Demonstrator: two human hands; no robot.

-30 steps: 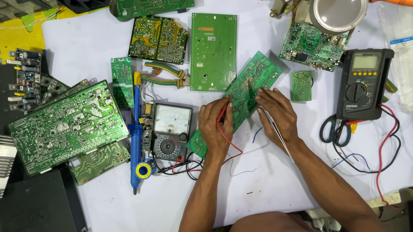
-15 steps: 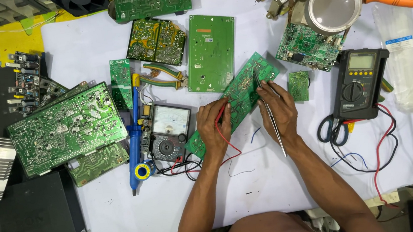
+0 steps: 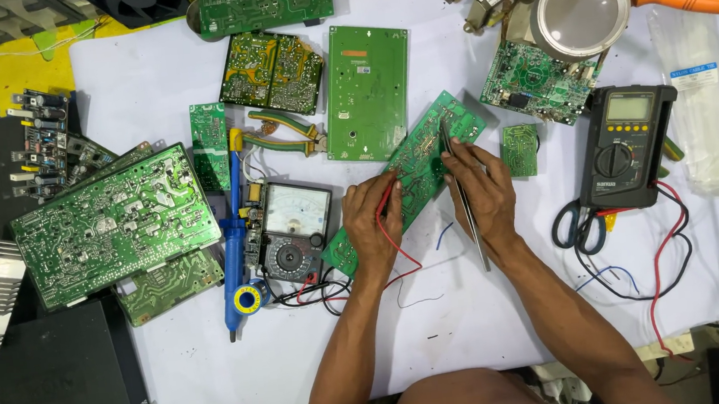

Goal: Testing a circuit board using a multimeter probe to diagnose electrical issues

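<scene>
At a white-covered bench, I pin a long green circuit board (image 3: 413, 171) lying slantwise at the middle of the table. My left hand (image 3: 376, 222) presses on its lower half, fingers curled around a red test probe (image 3: 388, 208) whose lead trails back toward the analogue meter (image 3: 291, 231) just to my left. My right hand (image 3: 482, 193) pinches a black probe (image 3: 461, 193), its tip touching the board's upper half. A black digital multimeter (image 3: 623, 146) sits to my right.
</scene>
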